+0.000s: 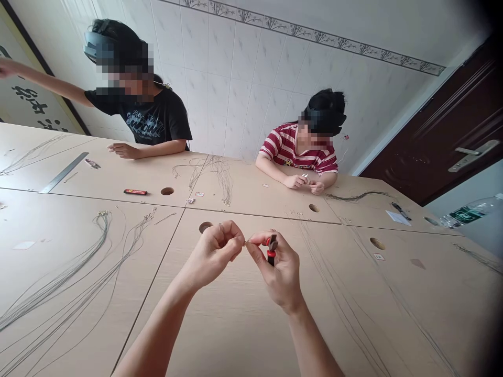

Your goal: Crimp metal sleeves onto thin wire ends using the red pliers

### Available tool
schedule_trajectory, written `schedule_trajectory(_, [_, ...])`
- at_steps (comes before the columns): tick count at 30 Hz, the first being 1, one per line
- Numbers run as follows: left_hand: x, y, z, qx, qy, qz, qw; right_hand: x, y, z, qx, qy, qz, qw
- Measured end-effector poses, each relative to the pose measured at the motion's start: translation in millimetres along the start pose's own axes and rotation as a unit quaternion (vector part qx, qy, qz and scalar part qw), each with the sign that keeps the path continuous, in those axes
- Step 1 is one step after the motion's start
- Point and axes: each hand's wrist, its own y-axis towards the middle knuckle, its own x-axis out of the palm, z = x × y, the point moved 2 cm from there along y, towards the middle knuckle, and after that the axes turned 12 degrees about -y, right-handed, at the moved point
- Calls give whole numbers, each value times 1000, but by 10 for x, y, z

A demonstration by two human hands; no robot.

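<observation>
1. Your left hand had its thumb and finger pinched together on a tiny gold-colored piece. It was too small to tell its shape.
2. Your right hand came in from the other side, with its thumb and finger closed on that same piece. Your two grips almost met there, above the tabletop.
3. Your right hand also held the pliers. They had red and black on them, and their metal end pointed up beside your pointing finger.
4. A round hole in the tabletop peeked out just behind your left hand.
5. To the left lay a bunch of thin strings with little gold ends. A looser bunch was next to it. More thin lines ran down the tabletop on the right of your right hand.
6. Farther off on the left were a red and black stick, a flat metal ruler and a little pink tool near the ruler.
7. Across from you, a person in a black shirt had one arm stretched out and the other hand over the tabletop. A person in a red and white striped shirt held something small and white.
8. On the far right, a dark pen lay by a bit of white paper, and a clear bottle with a green label was on its side.
</observation>
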Motion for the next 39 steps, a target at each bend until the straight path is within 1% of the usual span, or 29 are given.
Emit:
schedule_trajectory(6, [16,13,-11,-5,-31,61,998,21,-13,43,21,10,-8,1000])
schedule_trajectory(9, [32,28,7,-2,-35,88,996,42,-41,77,29,1,9,1000])
schedule_trajectory(12, [49,37,21,3,-33,100,994,55,-50,90,38,-4,26,999])
schedule_trajectory(14, [55,34,23,3,-31,100,995,55,-41,79,42,3,24,999])
schedule_trajectory(19, [55,13,21,5,-36,79,996,54,-4,14,33,16,-16,999])
schedule_trajectory(21, [52,7,17,1,-38,72,997,61,8,-6,28,12,-21,999])
schedule_trajectory(26, [59,7,22,-1,-50,65,997,80,16,-13,16,-9,-13,1000])
schedule_trajectory(31, [84,19,32,-9,-77,66,995,77,-9,12,36,23,6,999])
schedule_trajectory(34, [95,20,43,-6,-69,68,995,74,-21,14,40,33,15,999])
schedule_trajectory(39, [110,11,48,-2,-55,55,997,81,-17,1,37,34,31,998])
